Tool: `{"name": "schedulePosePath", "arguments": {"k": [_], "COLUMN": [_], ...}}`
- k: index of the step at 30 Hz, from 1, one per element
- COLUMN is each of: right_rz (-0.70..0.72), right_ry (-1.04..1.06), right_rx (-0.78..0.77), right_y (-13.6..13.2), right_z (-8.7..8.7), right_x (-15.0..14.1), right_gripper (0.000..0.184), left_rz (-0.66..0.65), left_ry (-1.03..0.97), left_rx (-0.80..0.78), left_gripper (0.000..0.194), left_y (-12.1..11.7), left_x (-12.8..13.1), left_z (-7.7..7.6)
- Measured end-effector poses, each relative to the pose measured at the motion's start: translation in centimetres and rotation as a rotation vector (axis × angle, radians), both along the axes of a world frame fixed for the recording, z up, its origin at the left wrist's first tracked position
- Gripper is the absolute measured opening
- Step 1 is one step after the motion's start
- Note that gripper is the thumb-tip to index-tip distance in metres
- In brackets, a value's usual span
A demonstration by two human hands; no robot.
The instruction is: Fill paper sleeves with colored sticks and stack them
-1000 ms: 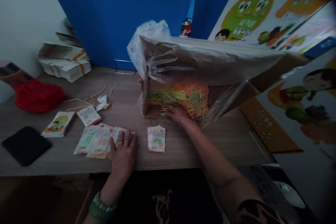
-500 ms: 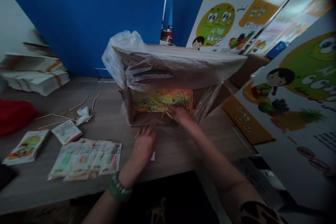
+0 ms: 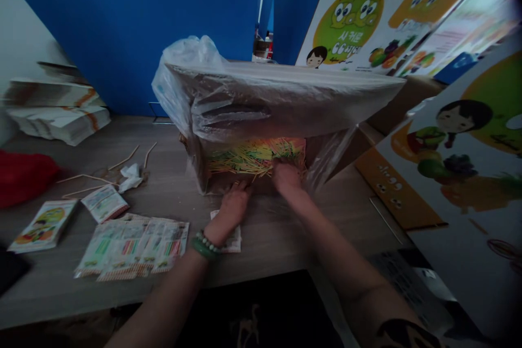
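A cardboard box (image 3: 285, 79) lined with clear plastic lies on its side on the wooden table, its opening facing me. Inside is a heap of thin coloured sticks (image 3: 253, 155), green, yellow and orange. My right hand (image 3: 286, 175) reaches into the opening and rests on the sticks, fingers curled down among them. My left hand (image 3: 233, 204) is at the box's front lip, fingertips at the edge of the stick heap; what they grip is hidden. A small printed packet (image 3: 234, 239) lies flat on the table under my left wrist.
A row of overlapping printed packets (image 3: 134, 247) lies at the left front. Further left are two more packets (image 3: 105, 202), loose sticks and a crumpled wrapper (image 3: 130, 176), a red cloth (image 3: 24, 176) and stacked paper bags (image 3: 57, 111). Printed cartons (image 3: 444, 136) stand at the right.
My left hand left the row of packets, crossed over the single packet and reached the box's opening. My right hand stayed in the sticks. The view turned slightly rightward.
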State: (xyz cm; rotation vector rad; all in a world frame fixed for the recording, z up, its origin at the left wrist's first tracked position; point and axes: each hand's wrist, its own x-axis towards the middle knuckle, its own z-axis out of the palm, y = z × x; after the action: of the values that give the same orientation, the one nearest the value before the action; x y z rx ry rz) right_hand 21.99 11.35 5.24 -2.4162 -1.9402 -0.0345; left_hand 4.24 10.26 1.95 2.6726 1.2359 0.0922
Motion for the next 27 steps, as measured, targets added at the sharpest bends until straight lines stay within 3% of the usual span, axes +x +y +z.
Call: {"name": "schedulePosePath", "arguments": {"k": [4,9,13,21,27], "right_rz": [0.173,0.126,0.140,0.144,0.071], "right_ry": [0.063,0.080,0.000,-0.035,0.033], "right_rx": [0.002,-0.073,-0.082,-0.227,-0.211], "right_y": [2.0,2.6,2.8,6.6,6.3], "right_z": [0.0,-1.2,-1.7,-1.5,-1.5], "right_x": [-3.0,-4.8,-4.8,-4.9,-3.8], "right_gripper": [0.030,0.034,0.041,0.034,0.033], "left_rz": [0.010,-0.015,-0.019,-0.037,-0.036], "left_ry": [-0.069,-0.138,-0.155,-0.159,-0.166], "left_rx": [-0.077,-0.141,-0.136,-0.139,-0.135], "left_gripper": [0.042,0.047,0.046,0.041,0.041], "left_y": [0.9,1.8,2.0,2.1,1.8], "left_x": [-0.4,-1.1,-1.4,-1.5,-1.7], "left_z": [-0.3,-1.1,-1.6,-1.6,-1.5]}}
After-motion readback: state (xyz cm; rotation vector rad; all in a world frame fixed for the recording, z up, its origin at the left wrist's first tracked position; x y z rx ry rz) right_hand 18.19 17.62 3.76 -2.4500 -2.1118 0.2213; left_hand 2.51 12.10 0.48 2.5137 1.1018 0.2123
